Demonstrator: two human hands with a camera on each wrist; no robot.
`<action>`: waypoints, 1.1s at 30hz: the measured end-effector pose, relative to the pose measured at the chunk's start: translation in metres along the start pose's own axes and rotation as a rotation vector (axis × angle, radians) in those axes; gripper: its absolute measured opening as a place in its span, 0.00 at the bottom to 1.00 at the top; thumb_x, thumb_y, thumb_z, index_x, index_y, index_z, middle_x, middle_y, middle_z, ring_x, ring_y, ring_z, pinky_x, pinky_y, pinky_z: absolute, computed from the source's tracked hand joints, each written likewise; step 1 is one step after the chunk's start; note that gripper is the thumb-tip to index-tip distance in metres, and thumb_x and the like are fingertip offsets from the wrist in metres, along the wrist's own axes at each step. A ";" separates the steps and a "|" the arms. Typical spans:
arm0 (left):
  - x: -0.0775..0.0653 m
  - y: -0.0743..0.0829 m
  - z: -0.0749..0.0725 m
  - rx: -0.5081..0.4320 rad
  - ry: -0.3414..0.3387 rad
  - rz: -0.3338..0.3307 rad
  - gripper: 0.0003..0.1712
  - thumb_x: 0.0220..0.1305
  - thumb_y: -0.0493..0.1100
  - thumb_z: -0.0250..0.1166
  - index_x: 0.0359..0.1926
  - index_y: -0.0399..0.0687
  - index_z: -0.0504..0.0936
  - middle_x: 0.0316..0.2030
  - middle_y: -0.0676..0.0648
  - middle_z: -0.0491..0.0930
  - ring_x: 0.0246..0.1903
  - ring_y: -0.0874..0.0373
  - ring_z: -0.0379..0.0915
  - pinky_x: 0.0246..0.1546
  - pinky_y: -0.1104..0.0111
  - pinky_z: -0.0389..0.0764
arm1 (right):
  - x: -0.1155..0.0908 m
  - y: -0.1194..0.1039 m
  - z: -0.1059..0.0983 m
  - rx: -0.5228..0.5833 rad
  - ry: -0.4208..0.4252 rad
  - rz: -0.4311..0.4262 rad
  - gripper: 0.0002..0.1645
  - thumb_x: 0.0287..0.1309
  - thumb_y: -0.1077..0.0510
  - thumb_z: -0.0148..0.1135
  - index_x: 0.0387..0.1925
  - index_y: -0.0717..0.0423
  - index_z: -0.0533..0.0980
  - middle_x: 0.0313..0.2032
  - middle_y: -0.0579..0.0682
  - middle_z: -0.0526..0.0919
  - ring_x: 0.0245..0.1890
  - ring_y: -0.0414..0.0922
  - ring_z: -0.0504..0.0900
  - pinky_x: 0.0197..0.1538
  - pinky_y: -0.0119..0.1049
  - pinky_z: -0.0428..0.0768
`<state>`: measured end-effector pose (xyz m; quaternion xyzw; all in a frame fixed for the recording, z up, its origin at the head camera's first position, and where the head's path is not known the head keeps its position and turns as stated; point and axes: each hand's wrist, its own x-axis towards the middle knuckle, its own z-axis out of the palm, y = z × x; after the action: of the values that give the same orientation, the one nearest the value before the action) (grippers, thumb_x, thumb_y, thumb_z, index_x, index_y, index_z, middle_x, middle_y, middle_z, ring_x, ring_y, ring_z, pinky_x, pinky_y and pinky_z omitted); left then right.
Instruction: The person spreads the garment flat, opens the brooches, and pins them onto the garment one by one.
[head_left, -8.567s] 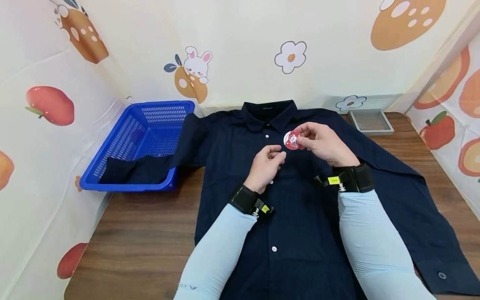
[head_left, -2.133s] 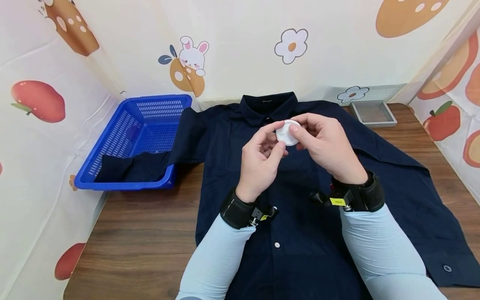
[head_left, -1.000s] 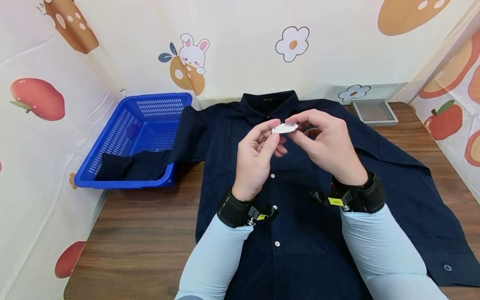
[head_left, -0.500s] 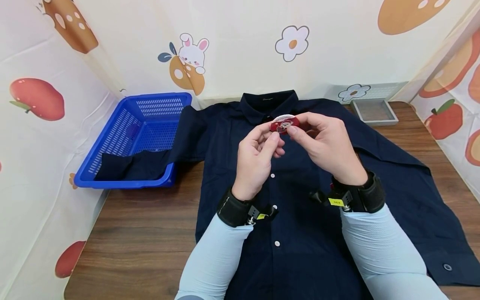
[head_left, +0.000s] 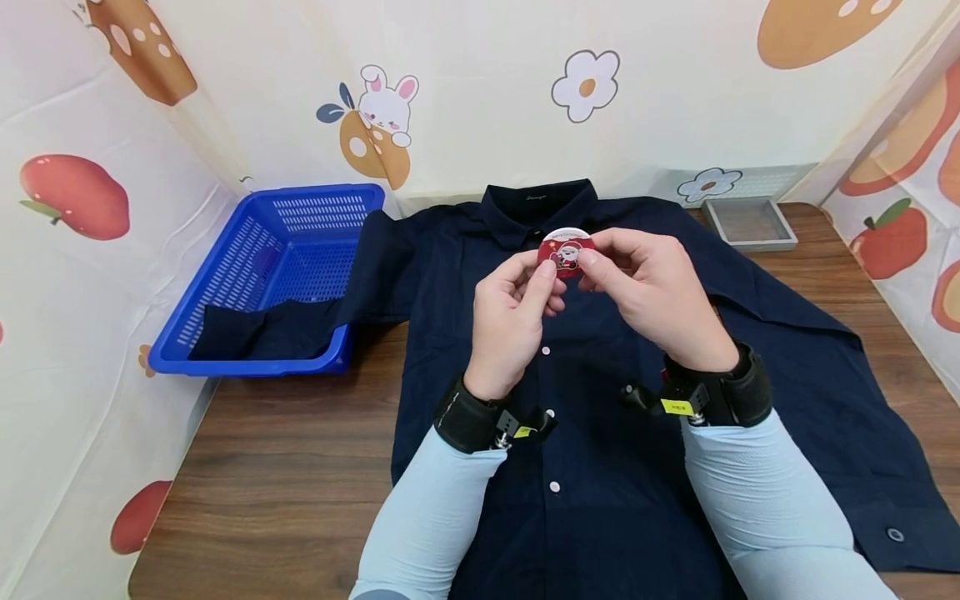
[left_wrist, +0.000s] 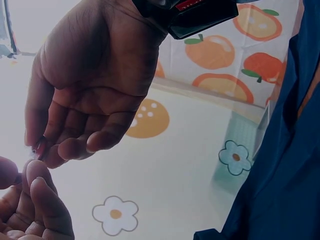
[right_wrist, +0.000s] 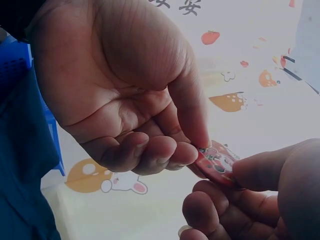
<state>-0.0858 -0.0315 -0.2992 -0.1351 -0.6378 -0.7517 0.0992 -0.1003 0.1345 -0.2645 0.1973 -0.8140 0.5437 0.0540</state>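
A round badge [head_left: 566,240], red and white with a small cartoon figure, is held up over the shirt's upper chest. My left hand [head_left: 508,321] pinches its left edge between thumb and fingers. My right hand [head_left: 655,292] pinches the right edge, thumb on the printed face. In the right wrist view the badge [right_wrist: 220,167] sits tilted between both hands' fingertips. From the left wrist, only a thin red sliver shows by the fingertips. Below lies a dark navy shirt [head_left: 480,392] with white buttons, spread front up. The badge's back is hidden.
A blue plastic basket [head_left: 247,367] stands at the left; the shirt's sleeve end [head_left: 262,333] lies in it. The other sleeve [head_left: 825,400] stretches right across the wooden table [head_left: 285,467]. A small grey tray [head_left: 750,223] sits at the back right, near the printed wall cloth.
Earlier the right hand held the badge alone; then the left hand took its other edge. Its white back faced up, it passed edge-on, and now the red printed face shows.
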 end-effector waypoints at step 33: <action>0.003 -0.006 0.001 -0.169 -0.043 -0.176 0.14 0.70 0.38 0.56 0.46 0.27 0.78 0.25 0.47 0.78 0.21 0.60 0.74 0.28 0.73 0.78 | 0.004 0.007 -0.005 -0.002 -0.096 0.142 0.14 0.68 0.51 0.56 0.39 0.58 0.79 0.31 0.54 0.79 0.31 0.48 0.76 0.28 0.34 0.72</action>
<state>-0.0907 -0.0296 -0.3033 -0.1026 -0.5836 -0.8055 0.0075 -0.1074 0.1402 -0.2678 0.1648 -0.8280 0.5354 -0.0237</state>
